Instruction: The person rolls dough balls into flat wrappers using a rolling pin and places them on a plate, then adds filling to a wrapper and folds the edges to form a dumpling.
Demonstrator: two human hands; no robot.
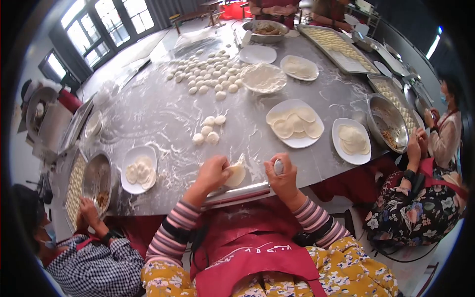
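My left hand [214, 172] pinches the edge of a round dough wrapper [236, 176] near the table's front edge. Closed around a rolling pin [278, 167] is my right hand [283, 179]; only the pin's rounded, shiny end shows above the fingers. Several small dough pieces [209, 129] lie just beyond my left hand. Ahead of my right hand, a white plate [297, 143] carries overlapping wrappers [295, 123]. Loose flour is spread over the metal table [163, 109] around both hands.
Many dough pieces [210, 69] lie farther back beside a flour bowl [263, 78]. Wrapper plates stand left [124, 184] and right [339, 154]. Co-workers' hands [90, 214] [419, 144] work by filling bowls [94, 171] [372, 101] at both sides. A dumpling tray [341, 64] stands at back right.
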